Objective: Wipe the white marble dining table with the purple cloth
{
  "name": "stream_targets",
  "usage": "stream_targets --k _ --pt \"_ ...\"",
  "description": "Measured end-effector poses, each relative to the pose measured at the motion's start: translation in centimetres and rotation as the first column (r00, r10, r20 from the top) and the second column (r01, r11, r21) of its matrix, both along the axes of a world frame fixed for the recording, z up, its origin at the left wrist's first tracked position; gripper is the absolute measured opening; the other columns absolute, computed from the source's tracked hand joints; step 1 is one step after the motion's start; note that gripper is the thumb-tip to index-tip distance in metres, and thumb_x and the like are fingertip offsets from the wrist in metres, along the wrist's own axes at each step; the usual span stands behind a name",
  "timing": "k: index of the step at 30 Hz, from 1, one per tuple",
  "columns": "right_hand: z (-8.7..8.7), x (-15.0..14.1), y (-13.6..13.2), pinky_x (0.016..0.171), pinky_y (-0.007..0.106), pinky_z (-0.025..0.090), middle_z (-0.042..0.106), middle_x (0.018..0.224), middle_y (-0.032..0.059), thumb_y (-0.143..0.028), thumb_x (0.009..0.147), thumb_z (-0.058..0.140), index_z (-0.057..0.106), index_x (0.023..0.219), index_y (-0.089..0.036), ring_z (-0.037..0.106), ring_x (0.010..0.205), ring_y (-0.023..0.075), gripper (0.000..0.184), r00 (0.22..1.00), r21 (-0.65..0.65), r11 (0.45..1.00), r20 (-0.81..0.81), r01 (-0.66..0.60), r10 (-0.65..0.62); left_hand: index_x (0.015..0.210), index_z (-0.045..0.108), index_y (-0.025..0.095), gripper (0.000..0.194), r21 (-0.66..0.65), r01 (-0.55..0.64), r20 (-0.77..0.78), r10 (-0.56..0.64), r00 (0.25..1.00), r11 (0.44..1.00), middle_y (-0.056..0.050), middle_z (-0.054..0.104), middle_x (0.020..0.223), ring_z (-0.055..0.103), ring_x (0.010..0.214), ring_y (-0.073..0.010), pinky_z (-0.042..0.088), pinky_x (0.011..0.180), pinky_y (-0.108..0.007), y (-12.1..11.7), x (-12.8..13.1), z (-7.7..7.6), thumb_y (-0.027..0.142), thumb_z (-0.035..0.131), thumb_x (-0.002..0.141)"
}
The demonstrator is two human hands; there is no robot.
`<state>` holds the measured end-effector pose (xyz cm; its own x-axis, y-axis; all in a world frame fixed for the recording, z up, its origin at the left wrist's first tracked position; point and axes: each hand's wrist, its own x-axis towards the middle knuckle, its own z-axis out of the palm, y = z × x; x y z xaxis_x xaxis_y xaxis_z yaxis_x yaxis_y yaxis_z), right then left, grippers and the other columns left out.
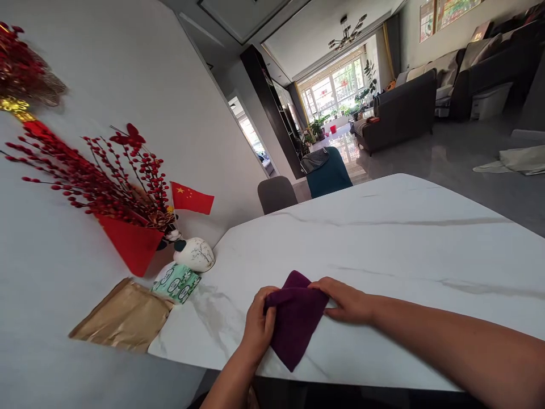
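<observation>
A dark purple cloth (pixel 294 322) lies folded on the white marble table (pixel 395 238) near its front edge. My left hand (pixel 259 328) is closed on the cloth's left edge, fingers curled over the fabric. My right hand (pixel 347 301) pinches the cloth's upper right corner, its palm resting low over the tabletop. Both forearms reach in from the bottom of the view.
At the table's left end, against the wall, stand a red vase of red berry branches (pixel 128 241) with a small red flag (pixel 191 199), a white ceramic pot (pixel 195 253), a green packet (pixel 176 282) and a gold bag (pixel 123 315). Two chairs (pixel 276 193) stand beyond the table.
</observation>
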<state>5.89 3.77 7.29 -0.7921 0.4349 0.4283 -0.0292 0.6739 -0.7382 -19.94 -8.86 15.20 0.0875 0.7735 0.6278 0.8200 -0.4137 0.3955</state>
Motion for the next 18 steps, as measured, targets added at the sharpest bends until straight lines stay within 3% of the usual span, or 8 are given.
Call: stream_targets --k 3,8,12,15,18 --pt "-0.2 0.0 0.2 0.117 0.055 0.045 0.064 0.137 0.0114 -0.017 0.081 0.067 0.056 0.144 -0.024 0.053 0.133 0.0304 0.064 0.999 0.04 0.999 -0.021 -0.028 0.029 0.112 0.063 0.024 0.017 0.068 -0.036 -0.013 0.037 0.999 0.997 -0.003 0.072 0.098 0.071 0.086 -0.0175 0.058 0.075 -0.03 -1.4 0.3 2.1 0.025 0.048 0.103" --pt "-1.1 -0.3 0.8 0.122 0.06 0.039 0.066 0.137 0.0101 -0.022 0.092 0.059 0.059 0.137 -0.025 0.05 0.14 0.0287 0.045 0.992 0.123 0.991 -0.109 -0.052 0.066 0.109 0.063 0.024 0.014 0.109 -0.076 0.042 0.072 0.996 0.991 -0.002 0.069 0.095 0.068 0.086 -0.0168 0.057 0.075 -0.027 -2.5 1.4 6.4 0.03 0.052 0.103" --pt "-0.8 -0.3 0.6 0.119 0.057 0.044 0.067 0.136 0.0115 -0.031 0.098 0.059 0.062 0.128 -0.024 0.054 0.136 0.0269 0.031 0.98 0.124 0.99 -0.18 -0.06 0.082 0.108 0.062 0.024 0.017 0.1 -0.096 0.133 0.083 0.988 0.99 -0.002 0.065 0.094 0.064 0.085 -0.0172 0.055 0.076 -0.028 -2.9 1.9 8.9 0.04 0.057 0.102" --pt "-0.1 -0.2 -0.1 0.116 0.052 0.047 0.066 0.138 0.0123 -0.034 0.095 0.064 0.06 0.133 -0.023 0.054 0.136 0.0273 0.039 0.981 0.078 0.995 -0.176 -0.068 0.081 0.111 0.061 0.024 0.024 0.088 -0.099 0.248 0.074 0.966 0.991 -0.001 0.062 0.095 0.061 0.085 -0.0168 0.053 0.077 -0.028 -2.9 1.7 10.3 0.046 0.062 0.1" --pt "0.5 -0.1 -0.7 0.104 0.045 0.054 0.068 0.126 0.0115 -0.034 0.097 0.061 0.062 0.128 -0.022 0.062 0.12 0.025 0.034 0.989 0.037 0.999 -0.145 -0.025 0.03 0.116 0.06 0.025 0.032 0.1 -0.079 0.366 0.037 0.93 0.992 -0.001 0.062 0.097 0.059 0.084 -0.0155 0.05 0.074 -0.026 -2.2 0.8 11.6 0.049 0.068 0.097"
